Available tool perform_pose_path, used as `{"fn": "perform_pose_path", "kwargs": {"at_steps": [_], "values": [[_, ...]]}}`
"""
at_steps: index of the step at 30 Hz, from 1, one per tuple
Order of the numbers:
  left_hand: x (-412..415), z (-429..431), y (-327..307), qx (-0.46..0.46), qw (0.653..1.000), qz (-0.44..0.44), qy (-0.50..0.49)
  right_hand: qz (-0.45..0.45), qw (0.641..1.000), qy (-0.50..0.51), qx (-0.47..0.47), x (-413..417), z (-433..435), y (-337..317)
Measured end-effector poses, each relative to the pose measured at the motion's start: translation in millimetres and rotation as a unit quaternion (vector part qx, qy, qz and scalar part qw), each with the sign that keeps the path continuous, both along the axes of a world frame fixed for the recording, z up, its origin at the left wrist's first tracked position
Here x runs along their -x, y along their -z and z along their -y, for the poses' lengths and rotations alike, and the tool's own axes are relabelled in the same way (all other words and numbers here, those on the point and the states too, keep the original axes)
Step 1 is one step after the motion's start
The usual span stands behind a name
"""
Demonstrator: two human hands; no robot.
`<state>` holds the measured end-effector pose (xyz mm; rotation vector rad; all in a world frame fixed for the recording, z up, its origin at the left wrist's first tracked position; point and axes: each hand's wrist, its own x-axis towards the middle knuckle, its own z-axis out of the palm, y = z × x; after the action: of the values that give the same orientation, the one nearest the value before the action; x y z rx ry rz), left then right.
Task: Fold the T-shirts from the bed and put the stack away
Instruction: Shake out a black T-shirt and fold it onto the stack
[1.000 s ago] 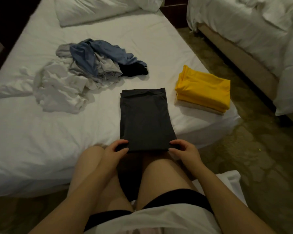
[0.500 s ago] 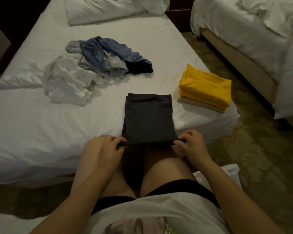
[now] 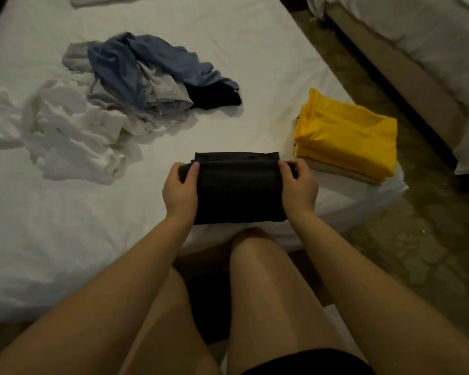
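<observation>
A dark grey T-shirt (image 3: 238,188) lies folded over on itself at the near edge of the white bed (image 3: 65,239). My left hand (image 3: 180,190) grips its left edge and my right hand (image 3: 298,185) grips its right edge, thumbs on top of the folded-over layer. To the right, a folded yellow T-shirt (image 3: 347,136) tops a small stack near the bed's corner. A loose heap of unfolded shirts lies further back on the left: blue (image 3: 157,63), grey (image 3: 160,96), white (image 3: 73,131) and black (image 3: 214,97).
A second bed (image 3: 417,50) stands at the right, across a strip of patterned floor (image 3: 390,239). My bare knees are below the bed's near edge. A pillow edge (image 3: 92,0) shows at the top.
Both hands lifted the near end of the dark grey shirt and carried it away from me over the far half, halving its length. The camera tilted down and closer.
</observation>
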<state>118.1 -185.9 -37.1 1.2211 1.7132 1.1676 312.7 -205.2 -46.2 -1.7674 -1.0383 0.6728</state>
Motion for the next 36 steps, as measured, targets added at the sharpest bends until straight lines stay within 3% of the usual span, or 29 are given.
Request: {"fn": "perform_pose_path", "kwargs": {"at_steps": [5,10,15,18,21,24,27,32,36], "values": [[-4,-61,34,0.027,0.994,-0.102,-0.002,0.075,0.994,0.017,0.081,-6,-63,35],[-5,-107,66,0.050,0.984,-0.170,-0.014,0.206,0.961,0.010,0.186,-12,-101,65],[-7,-112,75,0.075,0.982,-0.175,-0.017,0.242,0.942,0.013,0.231,-11,-110,71],[-3,-105,68,0.078,0.985,-0.151,-0.015,0.187,0.960,0.017,0.210,-13,-103,64],[5,-81,61,0.088,0.992,-0.089,-0.015,0.035,0.985,0.030,0.168,-13,-82,49],[11,-36,57,0.115,0.991,-0.072,-0.012,-0.123,0.981,0.031,0.144,-9,-39,42],[12,-2,52,0.152,0.986,-0.065,-0.008,-0.194,0.973,0.004,0.124,-3,4,47],[12,6,44,0.190,0.979,-0.074,0.032,-0.196,0.975,0.008,0.102,8,30,53],[19,6,44,0.216,0.975,0.018,0.044,-0.200,0.974,0.009,0.102,5,43,60]]}}
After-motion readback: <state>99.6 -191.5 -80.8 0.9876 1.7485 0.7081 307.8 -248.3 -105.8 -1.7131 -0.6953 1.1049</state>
